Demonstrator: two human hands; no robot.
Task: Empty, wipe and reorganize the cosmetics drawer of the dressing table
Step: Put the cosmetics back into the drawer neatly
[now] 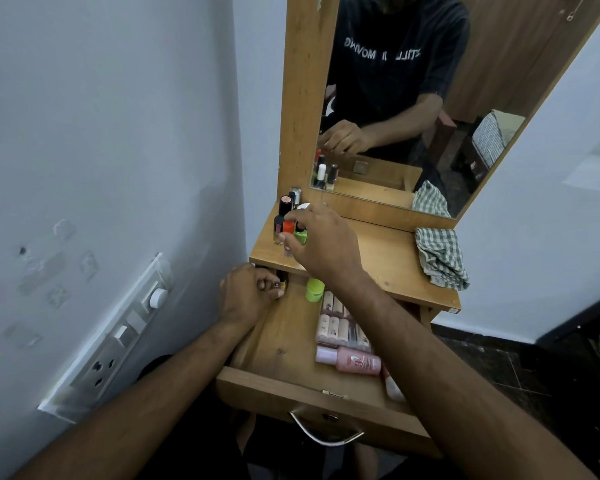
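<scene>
The wooden drawer (278,341) of the dressing table stands pulled open. My left hand (248,294) reaches into its back left corner, fingers curled round a small dark bottle (282,284). My right hand (321,244) is over the tabletop's left corner and pinches a small clear bottle (287,251) among a cluster of nail polish bottles (286,220). Inside the drawer lie a green-capped jar (314,289), a row of beige foundation tubes (338,323) and a pink bottle (354,362) on its side.
A green checked cloth (440,258) is bunched on the right of the tabletop (388,258). The mirror (413,98) rises behind. A wall with a switch panel (118,337) is close on the left. The drawer's metal handle (323,433) faces me.
</scene>
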